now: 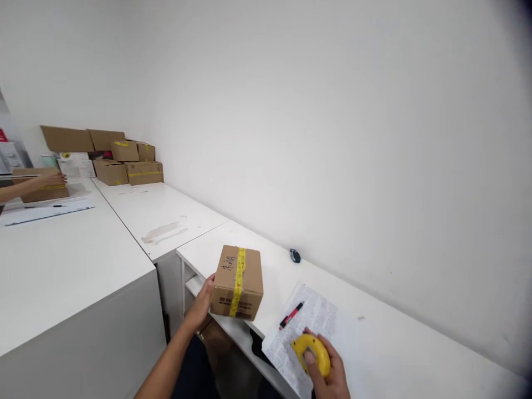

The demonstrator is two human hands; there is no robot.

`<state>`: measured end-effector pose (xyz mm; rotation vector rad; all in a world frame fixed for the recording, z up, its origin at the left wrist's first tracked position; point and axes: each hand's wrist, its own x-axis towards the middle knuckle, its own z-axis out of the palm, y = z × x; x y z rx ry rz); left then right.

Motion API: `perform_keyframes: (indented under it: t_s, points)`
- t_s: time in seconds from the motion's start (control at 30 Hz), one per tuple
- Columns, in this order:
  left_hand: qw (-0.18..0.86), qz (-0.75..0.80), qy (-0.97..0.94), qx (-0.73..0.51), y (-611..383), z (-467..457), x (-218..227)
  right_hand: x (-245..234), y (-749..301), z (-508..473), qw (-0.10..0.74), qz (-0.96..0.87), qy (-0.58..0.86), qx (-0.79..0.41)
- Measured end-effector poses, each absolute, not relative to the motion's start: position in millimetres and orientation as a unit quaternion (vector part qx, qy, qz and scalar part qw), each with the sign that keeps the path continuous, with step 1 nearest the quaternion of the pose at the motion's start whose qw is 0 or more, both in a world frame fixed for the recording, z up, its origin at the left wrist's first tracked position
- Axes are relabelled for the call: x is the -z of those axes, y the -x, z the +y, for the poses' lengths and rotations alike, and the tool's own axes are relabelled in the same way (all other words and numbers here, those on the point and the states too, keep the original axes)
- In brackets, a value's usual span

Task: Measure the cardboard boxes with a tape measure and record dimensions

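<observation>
My left hand [203,302] grips the left side of a small cardboard box [250,271], its fingers partly hidden behind it. Yellow printed tape runs over the top and down the front of the box, and dark handwriting marks its top. The box is at the front edge of the white desk, slightly tilted. In my right hand [332,374] is a yellow tape measure [320,354], with the thumb on its grey button. It is over sheets of paper covered in writing [318,310]. A red and black pen [291,315] lies on those sheets.
A small dark teal object [295,255] lies by the wall. Several cardboard boxes [144,173] are stacked at the far left. There, another person's hand [52,179] touches a taped box [45,194] near a clipboard with papers [50,213]. A shelf [239,331] runs under the desk.
</observation>
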<state>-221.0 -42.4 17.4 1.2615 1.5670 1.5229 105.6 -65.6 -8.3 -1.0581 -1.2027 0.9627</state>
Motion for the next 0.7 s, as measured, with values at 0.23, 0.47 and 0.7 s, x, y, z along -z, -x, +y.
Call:
perform_keyframes:
  t_s: [0.23, 0.47, 0.7]
  points:
    - [0.085, 0.663, -0.430, -0.607, 170, -48, -40, -60, -85, -63, 0.597, -0.472, 0.314, -0.568]
    - [0.500, 0.438, -0.553, -0.503, 98, -113, -83, -70, -91, -60, 0.478, -0.551, 0.187, -0.658]
    - [0.593, 0.410, -0.377, -0.581, 114, -100, -97, -83, -94, -21, 0.517, -0.511, 0.226, -0.649]
